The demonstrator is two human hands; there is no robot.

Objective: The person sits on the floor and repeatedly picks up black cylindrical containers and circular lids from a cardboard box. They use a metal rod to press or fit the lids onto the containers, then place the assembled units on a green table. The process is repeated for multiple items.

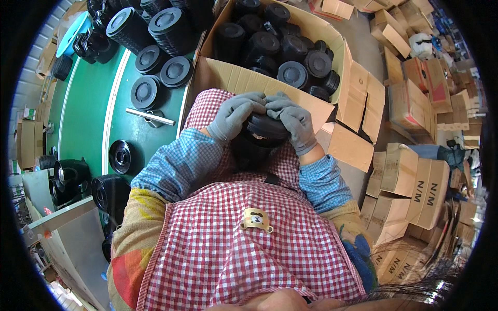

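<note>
Both hands grasping: gloved left hand [236, 116] and right hand [295, 124] curl over opposite sides of a black round cap [267, 127], fingers on its far edge. Exact fingertip contact hidden, can't tell. Cap sits over a dark cylindrical body [252, 153] at the lap, on the checked apron [259, 192], just this side of the cardboard box [228, 78]. Cap-to-body seating not readable from here.

To do this well, I'd say: brace the body against the thighs so it can't roll, load both sides evenly, work round the rim instead of forcing one spot. Main risk looks like a lopsided push cocking the cap, or smooth plastic slipping in gloves. Keep elbows clear of the metal bar [150, 116] on the green table [85, 109].
</note>
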